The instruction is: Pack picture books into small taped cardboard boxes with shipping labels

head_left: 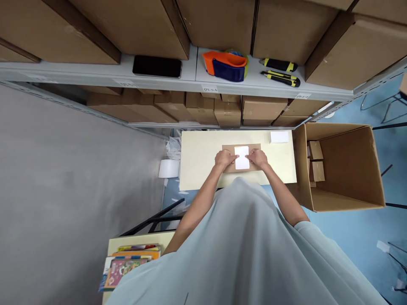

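On the cream table lies a flat brown cardboard package (pixel 229 165) with a blank white label (pixel 242 163) over its middle. My left hand (pixel 224 159) is at the label's left edge, its thumb on the white surface and its other fingers curled in. Opposite it, my right hand (pixel 259 158) has its thumb on the right edge, fingers likewise curled. Both hands rest over the package. Whether the label is fully stuck down I cannot tell.
A stack of white labels (pixel 279 137) lies at the table's (pixel 200 161) back right. An open carton (pixel 349 165) with small boxes stands to the right. The shelf (pixel 190 70) ahead holds a phone (pixel 157 67), a tape dispenser (pixel 225 66) and utility knives (pixel 280 72). Books (pixel 127 269) sit behind left.
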`<control>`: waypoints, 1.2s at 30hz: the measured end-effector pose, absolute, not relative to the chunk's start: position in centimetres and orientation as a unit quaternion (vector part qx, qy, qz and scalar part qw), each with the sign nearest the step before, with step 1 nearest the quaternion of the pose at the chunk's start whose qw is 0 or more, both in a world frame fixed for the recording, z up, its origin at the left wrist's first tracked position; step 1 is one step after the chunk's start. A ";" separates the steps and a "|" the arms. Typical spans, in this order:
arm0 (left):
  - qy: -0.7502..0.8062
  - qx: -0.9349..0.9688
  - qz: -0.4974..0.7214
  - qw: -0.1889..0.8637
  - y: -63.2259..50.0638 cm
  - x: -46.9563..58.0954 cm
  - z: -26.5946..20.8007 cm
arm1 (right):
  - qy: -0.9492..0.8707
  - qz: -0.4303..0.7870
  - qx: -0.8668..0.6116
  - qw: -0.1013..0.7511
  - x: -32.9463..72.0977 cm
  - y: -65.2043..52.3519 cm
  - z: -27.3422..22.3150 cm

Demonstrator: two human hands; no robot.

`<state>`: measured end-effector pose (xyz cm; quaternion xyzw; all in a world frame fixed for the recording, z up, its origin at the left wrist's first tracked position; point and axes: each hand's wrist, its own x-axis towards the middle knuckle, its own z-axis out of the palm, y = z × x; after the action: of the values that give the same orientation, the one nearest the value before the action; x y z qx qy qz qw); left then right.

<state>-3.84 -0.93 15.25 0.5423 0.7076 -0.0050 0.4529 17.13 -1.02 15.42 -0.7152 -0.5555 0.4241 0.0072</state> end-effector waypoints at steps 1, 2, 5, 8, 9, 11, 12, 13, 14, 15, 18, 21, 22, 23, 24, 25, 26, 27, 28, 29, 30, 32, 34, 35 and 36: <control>0.700 0.555 0.004 0.449 -1.5 -4.1 15.3 | -0.568 0.412 -0.712 0.015 17.3 -1.7 15.3; 0.698 0.565 0.021 0.439 -2.2 -4.4 15.2 | -0.579 0.403 -0.708 0.028 17.5 -2.5 15.2; 0.714 0.559 0.107 0.408 -4.8 -5.6 14.4 | -0.568 0.374 -0.721 0.131 19.0 -5.5 14.6; 0.766 0.501 0.181 0.361 -7.4 -7.2 12.8 | -0.518 0.339 -0.758 0.206 21.0 -8.1 13.7; 0.770 0.482 0.185 0.376 -8.0 -7.7 12.2 | -0.500 0.354 -0.763 0.207 21.5 -8.8 13.3; 0.752 0.465 0.187 0.429 -8.8 -8.4 11.2 | -0.477 0.409 -0.751 0.203 22.4 -9.7 12.5; 0.741 0.464 0.187 0.449 -9.0 -8.7 10.7 | -0.475 0.435 -0.738 0.203 22.7 -10.0 12.1; 0.733 0.466 0.188 0.460 -9.1 -8.8 10.4 | -0.479 0.454 -0.723 0.205 22.8 -10.2 11.8; 0.730 0.468 0.189 0.461 -9.1 -8.8 10.2 | -0.487 0.465 -0.709 0.209 22.9 -10.2 11.5; 0.731 0.470 0.191 0.456 -9.0 -8.8 10.1 | -0.497 0.469 -0.698 0.215 23.0 -10.1 11.3; 0.737 0.473 0.203 0.438 -8.0 -8.6 10.4 | -0.518 0.449 -0.689 0.235 22.9 -8.9 11.2; 0.740 0.483 0.232 0.406 -6.0 -9.1 11.1 | -0.529 0.418 -0.693 0.256 22.1 -6.5 11.7; 0.744 0.486 0.239 0.392 -5.2 -9.5 11.3 | -0.532 0.413 -0.692 0.260 21.7 -5.5 11.9; 0.748 0.489 0.241 0.378 -4.4 -10.0 11.5 | -0.536 0.412 -0.688 0.263 21.2 -4.6 12.1; 0.753 0.490 0.238 0.370 -3.5 -10.6 11.6 | -0.540 0.414 -0.683 0.263 20.7 -3.7 12.2; 0.758 0.490 0.229 0.366 -2.7 -11.3 11.7 | -0.545 0.419 -0.678 0.261 20.1 -2.9 12.4; 0.762 0.487 0.219 0.366 -2.0 -11.9 11.8 | -0.549 0.424 -0.673 0.256 19.6 -2.3 12.5; 0.766 0.484 0.210 0.368 -1.4 -12.4 11.7 | -0.551 0.428 -0.672 0.249 19.0 -1.8 12.5; 0.768 0.481 0.203 0.371 -0.9 -12.9 11.6 | -0.551 0.431 -0.673 0.241 18.4 -1.5 12.4; 0.769 0.478 0.201 0.374 -0.6 -13.2 11.4 | -0.549 0.433 -0.676 0.232 17.8 -1.3 12.3; 0.769 0.475 0.201 0.377 -0.4 -13.4 11.1 | -0.544 0.436 -0.682 0.223 17.2 -1.3 12.1; 0.768 0.471 0.204 0.383 -0.4 -13.4 10.4 | -0.529 0.443 -0.694 0.207 16.3 -1.5 11.7; 0.766 0.466 0.211 0.391 -0.7 -13.2 9.7 | -0.516 0.447 -0.703 0.199 15.6 -1.8 11.3; 0.765 0.463 0.215 0.394 -0.8 -13.1 9.4 | -0.511 0.447 -0.707 0.198 15.3 -2.0 11.2; 0.763 0.460 0.220 0.397 -1.0 -13.1 9.1 | -0.508 0.446 -0.710 0.200 15.2 -2.2 11.2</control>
<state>-13.05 -0.98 9.06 0.4598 0.7633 0.2204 0.3967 15.17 -2.21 11.17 -0.7095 -0.5079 0.4458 0.1996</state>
